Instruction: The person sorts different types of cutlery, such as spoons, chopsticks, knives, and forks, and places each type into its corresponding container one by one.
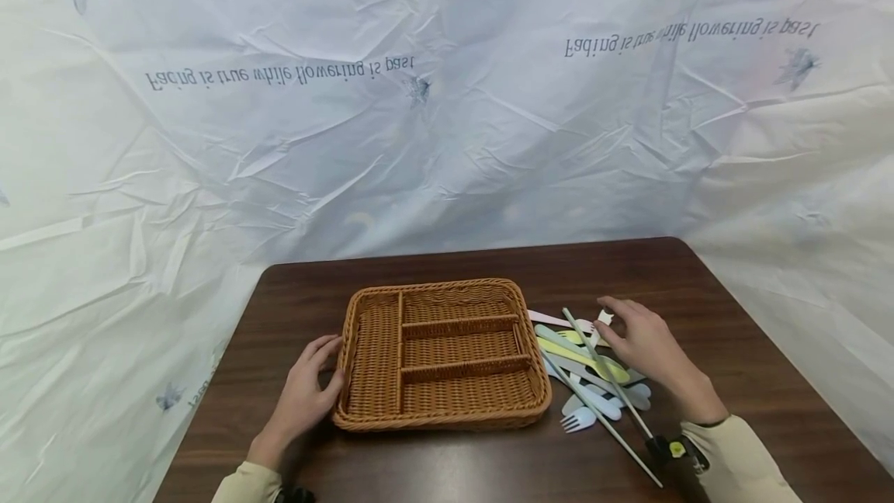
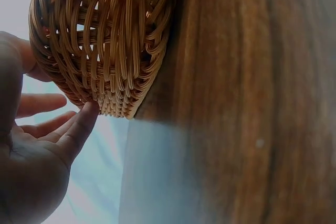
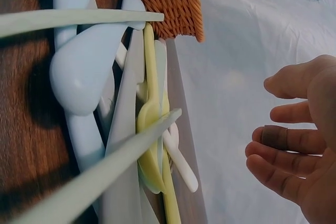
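- The left hand (image 1: 303, 386) stands at the left side of the wicker basket (image 1: 440, 419), thumb and fingers spread, a fingertip resting against the outer weave; it has hold of nothing beyond that touch.
- The basket sits upright on the dark table (image 1: 461, 468), between the two hands, with one long compartment toward the left hand and three shorter ones toward the right.
- The right hand (image 1: 646, 340) is loosely bent with a wide gap between thumb and fingers, gripping nothing.
- Beneath and just left of the right hand lies the heap of cutlery (image 1: 609, 407), close against the basket's right side.
- A white handle (image 1: 604, 318) shows near its fingertips; whether they touch cannot be told.
- A yellow spoon (image 1: 611, 369) and two pale chopsticks (image 1: 628, 450) lie slanted nearer the wrist.
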The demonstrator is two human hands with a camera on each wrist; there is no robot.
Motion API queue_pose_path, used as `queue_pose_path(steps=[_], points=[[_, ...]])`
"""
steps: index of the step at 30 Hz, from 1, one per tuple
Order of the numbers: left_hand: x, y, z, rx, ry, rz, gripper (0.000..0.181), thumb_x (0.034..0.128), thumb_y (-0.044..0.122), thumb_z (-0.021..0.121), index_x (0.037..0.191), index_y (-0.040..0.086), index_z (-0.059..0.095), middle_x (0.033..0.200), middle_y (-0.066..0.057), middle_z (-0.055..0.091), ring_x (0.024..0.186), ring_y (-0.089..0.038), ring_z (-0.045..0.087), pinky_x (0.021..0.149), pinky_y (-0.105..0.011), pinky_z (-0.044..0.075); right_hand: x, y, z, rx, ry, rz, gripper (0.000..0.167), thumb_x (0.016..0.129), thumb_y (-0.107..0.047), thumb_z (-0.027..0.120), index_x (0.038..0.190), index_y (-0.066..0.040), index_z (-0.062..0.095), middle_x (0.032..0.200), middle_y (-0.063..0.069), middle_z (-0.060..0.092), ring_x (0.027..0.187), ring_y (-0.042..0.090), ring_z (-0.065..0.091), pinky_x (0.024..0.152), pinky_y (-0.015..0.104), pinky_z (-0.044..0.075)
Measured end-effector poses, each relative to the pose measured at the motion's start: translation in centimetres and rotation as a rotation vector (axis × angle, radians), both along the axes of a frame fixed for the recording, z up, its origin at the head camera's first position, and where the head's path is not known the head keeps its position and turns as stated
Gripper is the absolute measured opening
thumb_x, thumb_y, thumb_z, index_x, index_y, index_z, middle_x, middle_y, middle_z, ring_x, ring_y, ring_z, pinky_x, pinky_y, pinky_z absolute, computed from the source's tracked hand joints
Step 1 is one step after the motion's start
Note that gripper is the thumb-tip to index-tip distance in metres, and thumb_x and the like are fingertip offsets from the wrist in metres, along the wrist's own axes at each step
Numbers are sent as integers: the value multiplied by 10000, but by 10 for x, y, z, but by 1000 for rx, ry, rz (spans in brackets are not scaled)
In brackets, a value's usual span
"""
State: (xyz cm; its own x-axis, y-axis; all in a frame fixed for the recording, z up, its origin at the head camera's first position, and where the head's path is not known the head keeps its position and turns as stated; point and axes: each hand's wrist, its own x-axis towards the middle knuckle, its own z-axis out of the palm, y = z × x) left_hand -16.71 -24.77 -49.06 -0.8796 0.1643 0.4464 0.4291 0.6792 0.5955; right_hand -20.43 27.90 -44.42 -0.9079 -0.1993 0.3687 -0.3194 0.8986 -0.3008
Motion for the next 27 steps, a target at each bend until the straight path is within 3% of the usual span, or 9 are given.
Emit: queue_pose_path(steps=[11, 20, 27], points=[[-2, -2, -2, 16, -1, -5, 444, 883, -19, 614, 1322, -53, 552, 1307, -194, 538, 1033, -279, 646, 800, -428, 601, -3, 3, -3, -7, -63, 7, 434, 886, -194, 692, 1246, 35, 609, 978, 165, 668, 763, 232, 648, 571, 351, 520], [-2, -3, -3, 16, -12, 10, 436, 881, -18, 622, 1311, -59, 565, 1303, -189, 542, 984, -268, 670, 795, -421, 605, -4, 4, -12, 7, -134, 9, 455, 864, -201, 708, 1236, 47, 624, 1007, 169, 680, 804, 236, 663, 595, 386, 550], [-1, -1, -5, 15, -11, 22, 443, 868, -25, 633, 1307, -50, 575, 1299, -182, 553, 947, -242, 682, 774, -393, 612, -2, 5, -22, -2, -135, 12, 437, 858, -205, 719, 1225, 20, 643, 972, 134, 681, 800, 233, 655, 581, 377, 540]])
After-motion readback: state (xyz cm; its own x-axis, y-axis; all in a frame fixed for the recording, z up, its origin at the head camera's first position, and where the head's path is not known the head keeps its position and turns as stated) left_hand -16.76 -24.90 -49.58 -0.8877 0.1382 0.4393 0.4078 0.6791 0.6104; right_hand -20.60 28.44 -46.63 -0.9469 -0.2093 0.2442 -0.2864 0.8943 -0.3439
